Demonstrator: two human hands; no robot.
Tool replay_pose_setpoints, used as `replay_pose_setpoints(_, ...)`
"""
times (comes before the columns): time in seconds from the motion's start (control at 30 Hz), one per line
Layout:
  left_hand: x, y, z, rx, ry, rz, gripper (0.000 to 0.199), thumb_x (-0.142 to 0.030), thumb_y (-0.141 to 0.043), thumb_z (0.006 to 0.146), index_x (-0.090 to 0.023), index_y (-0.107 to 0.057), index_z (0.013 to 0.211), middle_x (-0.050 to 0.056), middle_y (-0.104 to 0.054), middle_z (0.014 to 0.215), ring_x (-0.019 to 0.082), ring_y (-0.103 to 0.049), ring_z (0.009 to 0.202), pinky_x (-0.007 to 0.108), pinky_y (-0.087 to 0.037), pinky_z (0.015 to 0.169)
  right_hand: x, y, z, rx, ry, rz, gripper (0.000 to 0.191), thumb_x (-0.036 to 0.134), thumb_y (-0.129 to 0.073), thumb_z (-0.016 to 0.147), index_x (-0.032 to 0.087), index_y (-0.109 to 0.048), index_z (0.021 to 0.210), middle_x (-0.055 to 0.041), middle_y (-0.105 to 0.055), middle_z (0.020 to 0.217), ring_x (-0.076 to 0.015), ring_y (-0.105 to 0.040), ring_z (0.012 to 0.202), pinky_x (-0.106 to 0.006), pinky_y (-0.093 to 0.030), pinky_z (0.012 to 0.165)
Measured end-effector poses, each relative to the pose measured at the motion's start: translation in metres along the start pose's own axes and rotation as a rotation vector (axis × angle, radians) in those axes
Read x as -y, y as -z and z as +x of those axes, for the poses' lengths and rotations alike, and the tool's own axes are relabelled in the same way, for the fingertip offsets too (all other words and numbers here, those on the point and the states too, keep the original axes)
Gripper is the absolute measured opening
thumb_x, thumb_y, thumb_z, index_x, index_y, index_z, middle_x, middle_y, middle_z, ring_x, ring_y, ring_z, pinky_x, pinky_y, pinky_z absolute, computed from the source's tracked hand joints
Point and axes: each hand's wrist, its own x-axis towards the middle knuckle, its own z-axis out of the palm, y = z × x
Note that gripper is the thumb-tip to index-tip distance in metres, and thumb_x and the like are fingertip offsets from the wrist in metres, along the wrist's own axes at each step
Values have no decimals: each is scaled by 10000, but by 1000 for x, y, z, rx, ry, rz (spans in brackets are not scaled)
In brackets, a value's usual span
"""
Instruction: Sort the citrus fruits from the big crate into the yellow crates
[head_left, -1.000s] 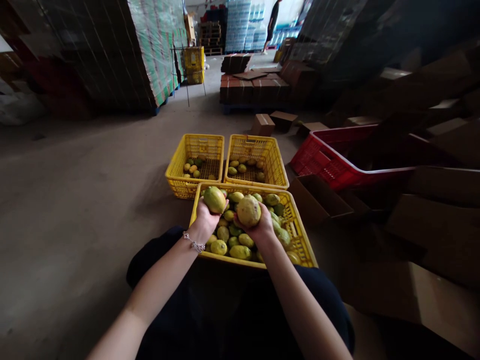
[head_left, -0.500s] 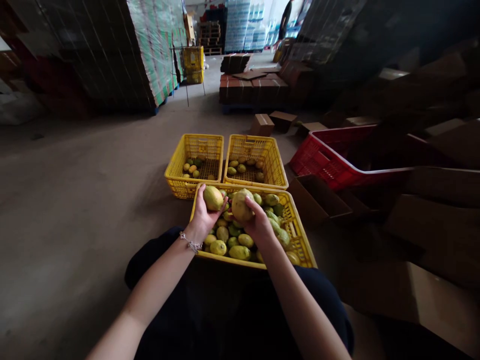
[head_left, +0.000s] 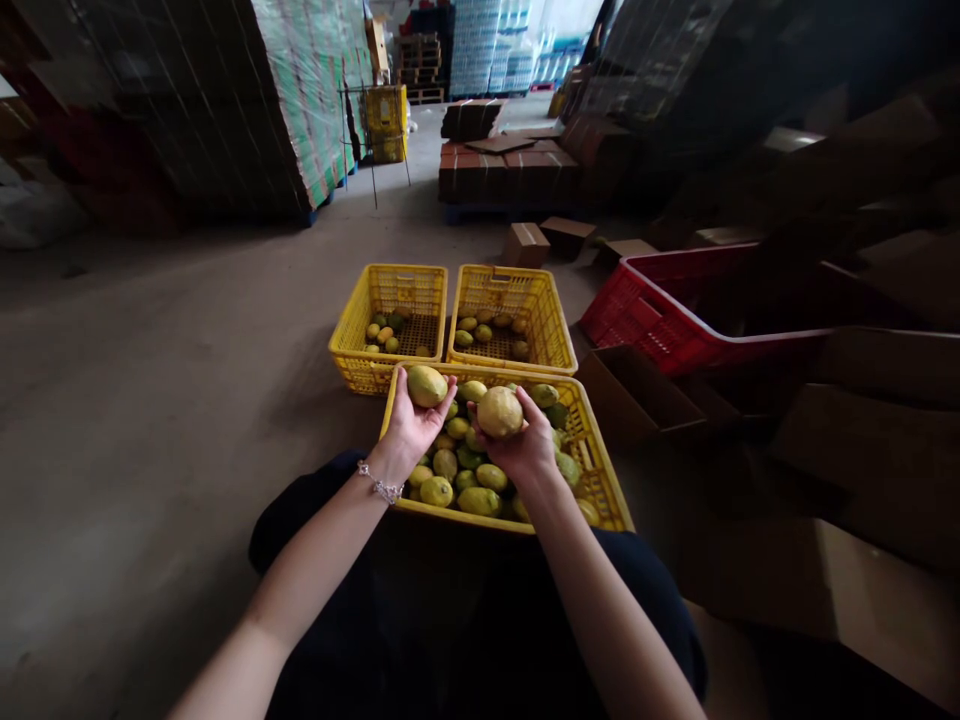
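Note:
In my left hand (head_left: 416, 425) lies a smooth, oval, yellow-green lemon-like fruit (head_left: 427, 386), held above the near yellow crate's far left corner. My right hand (head_left: 531, 440) holds a rounder, paler yellow lemon-like fruit (head_left: 500, 412) over the middle of that crate, with the fingers curled around its side and underneath. Below both hands the near yellow crate (head_left: 611, 490) contains many green and yellow fruits (head_left: 480, 501). My hands and forearms hide some of them.
Behind stand two yellow crates, left (head_left: 345, 335) and right (head_left: 559, 330), each with several fruits at the bottom. A red crate (head_left: 637, 310) and an open cardboard box (head_left: 630, 400) are to the right. Farther back are flat cardboard stacks (head_left: 502, 170) and a wrapped pallet (head_left: 300, 110).
My right hand has rolled palm-up and shifted slightly right, turning its fruit so another side shows. The left hand has opened a little under its fruit, staying nearly in place.

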Motion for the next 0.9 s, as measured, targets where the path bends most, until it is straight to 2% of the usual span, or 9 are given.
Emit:
replay_pose_setpoints(0.17, 2, 1, 3, 7, 14, 14, 469, -473, -487, 1066, -96, -647, 1295, 146, -748, 938, 242, -767, 853, 306, -685, 635, 3, 1, 0, -5, -47, -42, 289, 364, -468, 1002, 169, -657, 902, -113, -758, 677, -206, -671, 508, -261, -536, 422)
replay_pose_setpoints(0.4, 3, 4, 8, -13, 115, 8, 511, -475, -482, 1066, -92, -604, 1382, 198, -751, 1100, 255, -778, 885, 314, -687, 597, 3, 0, 2, -110, -98, 16, 280, 410, -502, 1029, 203, -633, 893, -21, -694, 612, -161, -645, 512, -214, -550, 428)
replay_pose_setpoints(0.57, 6, 2, 4, -2, 134, 69, 546, -491, -440, 1075, -57, -614, 1357, 201, -755, 1024, 246, -773, 808, 300, -676, 585, 3, 0, 3, -140, -120, 39, 331, 406, -447, 1053, 194, -625, 871, -30, -690, 604, -154, -636, 488, -199, -527, 401)
replay_pose_setpoints(0.73, 8, -1, -1, 3, 128, 105, 539, -479, -421, 1083, -42, -620, 1327, 174, -746, 912, 232, -755, 740, 291, -662, 569, 0, 8, 12, -66, -68, 94, 192, 325, -527, 986, 205, -637, 885, -37, -721, 655, -186, -686, 541, -258, -575, 453)
replay_pose_setpoints(0.8, 8, -2, -2, -3, 134, 120, 534, -479, -419, 1083, -50, -618, 1331, 168, -745, 912, 226, -748, 732, 290, -659, 566, -1, 11, 14, -29, -52, 106, 126, 301, -575, 933, 203, -648, 904, -45, -733, 678, -200, -700, 571, -282, -593, 479)
replay_pose_setpoints(0.9, 5, -3, -4, -23, 157, 146, 508, -475, -442, 1076, -75, -620, 1334, 172, -747, 963, 207, -733, 718, 274, -646, 546, -1, 12, 11, 28, -29, 121, 131, 271, -584, 882, 185, -665, 936, -71, -753, 726, -222, -726, 638, -317, -620, 531)
